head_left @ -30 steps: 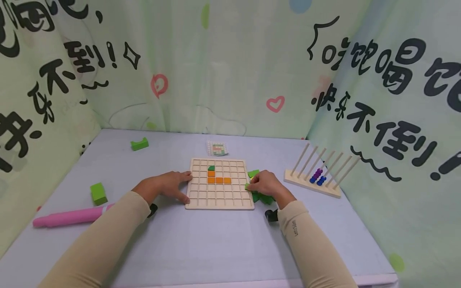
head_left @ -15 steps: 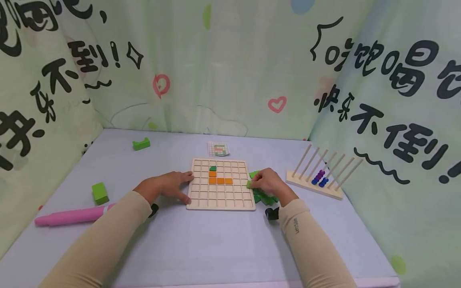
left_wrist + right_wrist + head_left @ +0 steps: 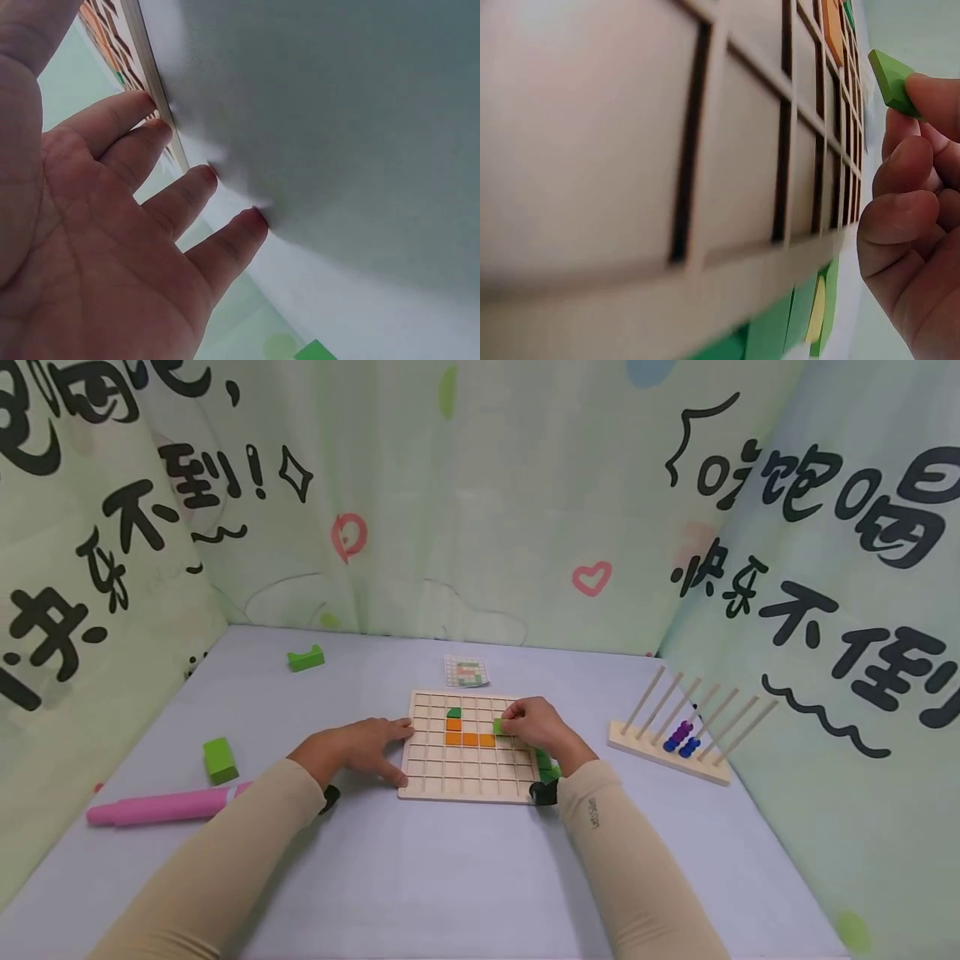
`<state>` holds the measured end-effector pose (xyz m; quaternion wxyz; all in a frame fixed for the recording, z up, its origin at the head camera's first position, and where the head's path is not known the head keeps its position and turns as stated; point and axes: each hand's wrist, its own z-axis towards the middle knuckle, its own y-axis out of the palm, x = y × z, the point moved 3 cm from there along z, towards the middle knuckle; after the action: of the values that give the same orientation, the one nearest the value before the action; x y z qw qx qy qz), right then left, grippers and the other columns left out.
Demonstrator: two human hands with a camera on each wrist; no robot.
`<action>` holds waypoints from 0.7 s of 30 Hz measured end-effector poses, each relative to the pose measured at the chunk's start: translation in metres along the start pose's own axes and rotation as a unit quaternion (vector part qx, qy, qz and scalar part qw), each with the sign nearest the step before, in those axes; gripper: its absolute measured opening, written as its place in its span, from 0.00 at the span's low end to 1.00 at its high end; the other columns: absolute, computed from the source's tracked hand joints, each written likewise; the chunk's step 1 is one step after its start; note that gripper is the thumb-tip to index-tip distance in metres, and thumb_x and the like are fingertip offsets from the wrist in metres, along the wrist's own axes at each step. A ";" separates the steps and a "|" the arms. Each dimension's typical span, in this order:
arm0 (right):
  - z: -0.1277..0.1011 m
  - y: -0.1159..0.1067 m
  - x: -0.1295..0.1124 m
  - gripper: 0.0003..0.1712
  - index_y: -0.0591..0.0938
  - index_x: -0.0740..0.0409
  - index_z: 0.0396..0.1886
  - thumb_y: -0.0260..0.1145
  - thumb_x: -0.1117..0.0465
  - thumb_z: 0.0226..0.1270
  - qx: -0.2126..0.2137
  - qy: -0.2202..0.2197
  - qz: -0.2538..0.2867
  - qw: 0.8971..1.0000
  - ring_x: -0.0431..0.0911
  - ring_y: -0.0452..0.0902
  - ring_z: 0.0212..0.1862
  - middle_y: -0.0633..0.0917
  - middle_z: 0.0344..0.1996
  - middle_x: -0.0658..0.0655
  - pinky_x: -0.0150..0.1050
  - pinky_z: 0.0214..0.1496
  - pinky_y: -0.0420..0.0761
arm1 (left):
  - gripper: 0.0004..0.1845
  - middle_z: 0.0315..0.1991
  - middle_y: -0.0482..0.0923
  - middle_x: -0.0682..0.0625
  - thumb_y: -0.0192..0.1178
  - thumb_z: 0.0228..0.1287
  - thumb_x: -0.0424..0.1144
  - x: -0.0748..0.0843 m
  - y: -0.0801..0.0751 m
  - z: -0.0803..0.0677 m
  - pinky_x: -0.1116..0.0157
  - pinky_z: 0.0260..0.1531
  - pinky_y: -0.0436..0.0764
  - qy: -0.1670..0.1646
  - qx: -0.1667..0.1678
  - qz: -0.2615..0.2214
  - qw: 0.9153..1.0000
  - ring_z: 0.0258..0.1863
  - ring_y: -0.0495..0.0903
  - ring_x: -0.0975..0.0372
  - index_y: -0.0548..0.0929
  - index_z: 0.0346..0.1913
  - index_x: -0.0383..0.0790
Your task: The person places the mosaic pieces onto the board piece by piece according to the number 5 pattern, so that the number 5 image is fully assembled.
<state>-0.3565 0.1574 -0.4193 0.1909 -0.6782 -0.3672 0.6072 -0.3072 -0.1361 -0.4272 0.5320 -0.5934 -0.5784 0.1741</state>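
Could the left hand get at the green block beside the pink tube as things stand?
Probably yes. The left hand only rests open against the grid board, holding nothing, and bare table lies between it and the green block beside the pink tube.

The pale wooden square grid board (image 3: 465, 768) carries 4 orange square tiles (image 3: 469, 739) and 1 dark green tile (image 3: 453, 712). The small flat tile (image 3: 498, 727) is bright green, like the heap of flat tiles (image 3: 547, 767). The table cloth (image 3: 450, 877) is pale lilac. Both sleeves (image 3: 225, 860) are beige. The plastic cylinder (image 3: 161, 806) is pink; the beads (image 3: 681, 739) are purple and blue.
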 end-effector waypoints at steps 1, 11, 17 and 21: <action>0.003 0.002 -0.003 0.08 0.85 0.58 0.44 0.66 0.58 0.74 -0.001 -0.001 -0.001 1.000 0.49 0.74 0.41 0.83 0.40 0.56 0.39 0.41 0.75 | 0.53 0.85 0.51 0.49 0.77 0.58 0.56 0.000 0.000 0.000 0.47 0.80 0.57 0.000 0.000 -0.003 1.000 0.83 0.51 0.46 0.62 0.81 0.43; 0.029 0.020 -0.029 0.09 0.85 0.58 0.43 0.65 0.57 0.76 0.001 -0.011 -0.015 1.000 0.50 0.76 0.43 0.83 0.39 0.56 0.40 0.45 0.76 | 0.52 0.84 0.53 0.50 0.77 0.59 0.55 -0.001 -0.001 -0.002 0.49 0.80 0.58 0.008 0.007 -0.001 1.000 0.83 0.53 0.48 0.63 0.81 0.42; 0.038 0.026 -0.040 0.08 0.85 0.57 0.43 0.63 0.58 0.77 -0.008 -0.025 -0.044 0.999 0.49 0.75 0.40 0.82 0.38 0.56 0.38 0.40 0.75 | 0.52 0.84 0.53 0.51 0.77 0.58 0.57 -0.003 0.000 0.000 0.50 0.80 0.58 0.006 0.010 0.006 1.000 0.83 0.54 0.49 0.64 0.81 0.43; 0.044 0.030 -0.044 0.08 0.85 0.57 0.42 0.62 0.58 0.77 -0.006 -0.031 -0.075 0.997 0.48 0.75 0.38 0.82 0.38 0.55 0.37 0.38 0.74 | 0.52 0.84 0.53 0.52 0.77 0.58 0.57 -0.004 -0.001 -0.001 0.51 0.80 0.59 -0.001 0.010 0.007 1.000 0.83 0.54 0.50 0.63 0.81 0.44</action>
<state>-0.3907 0.0974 -0.4189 0.2199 -0.6309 -0.4265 0.6097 -0.3084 -0.1404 -0.4278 0.5364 -0.5920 -0.5727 0.1840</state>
